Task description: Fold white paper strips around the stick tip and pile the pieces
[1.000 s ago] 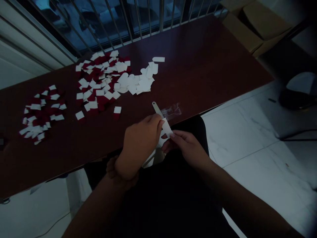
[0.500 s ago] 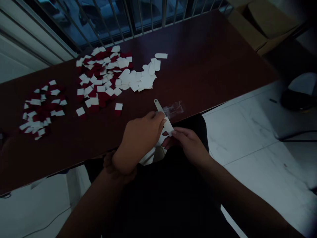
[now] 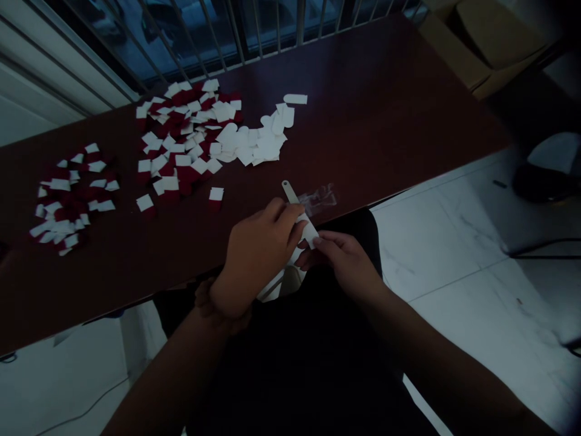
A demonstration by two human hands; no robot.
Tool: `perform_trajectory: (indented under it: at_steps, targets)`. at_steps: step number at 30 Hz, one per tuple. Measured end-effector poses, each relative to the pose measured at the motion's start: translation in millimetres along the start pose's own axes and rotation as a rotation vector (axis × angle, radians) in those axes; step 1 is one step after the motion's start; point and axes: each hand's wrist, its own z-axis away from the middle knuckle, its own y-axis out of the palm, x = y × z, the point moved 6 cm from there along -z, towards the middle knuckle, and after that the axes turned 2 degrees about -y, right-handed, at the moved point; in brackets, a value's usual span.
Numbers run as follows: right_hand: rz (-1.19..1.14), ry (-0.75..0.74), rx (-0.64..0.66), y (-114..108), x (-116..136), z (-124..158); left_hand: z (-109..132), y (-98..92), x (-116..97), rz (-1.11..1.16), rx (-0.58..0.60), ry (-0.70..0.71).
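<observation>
Going left to right on this dark red desk [image 3: 385, 103]: around 10 o'clock from the hands there's a loose heap of red-and-white pieces [image 3: 72, 200], then a bigger heap of the same [image 3: 181, 139], with white paper scraps [image 3: 254, 145] trailing off its right side. One lone red-and-white piece [image 3: 216, 200] sits closer in.

The left hand [image 3: 258, 257] and right hand [image 3: 345, 260] are together at the desk's front edge, both pinching a white paper strip [image 3: 309, 233], with more of it hanging toward the lap. A slim metal tool [image 3: 288, 191] pokes out at 12 o'clock from under the left fingers, but I can't tell if it's gripped. Clear plastic film [image 3: 320, 200] lies just beside it at 1 o'clock.

That paper looks light, thin and floppy, so I'd guess it creases easily. I'd hold it near the edges, close to the pinch.
</observation>
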Motion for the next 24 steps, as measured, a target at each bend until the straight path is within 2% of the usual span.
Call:
perform_trajectory:
  at_steps: [4, 8, 13, 18, 21, 24]
  targets:
    - [0.027, 0.004, -0.01, -0.1, 0.6, 0.7, 9.1, 1.0, 1.7, 0.058, -0.083, 0.143]
    - [0.03, 0.001, -0.018, 0.3, 1.7, 1.0, 12.7, 2.7, 5.3, 0.136, -0.048, 0.205]
    - [0.034, 0.003, -0.037, -0.2, 3.1, 0.1, 11.1, 2.4, 6.2, 0.167, 0.006, 0.187]
    - [0.045, -0.017, 0.006, -0.1, 1.7, -1.2, 9.6, 2.3, 2.8, 0.213, 0.028, 0.21]
    - [0.072, -0.027, 0.012, -3.9, -0.5, -0.7, 9.5, -2.4, 2.6, 0.214, -0.026, 0.174]
    - [0.237, -0.147, -0.11, -18.3, 7.8, 2.6, 13.4, -6.8, 1.2, 0.197, -0.087, 0.107]
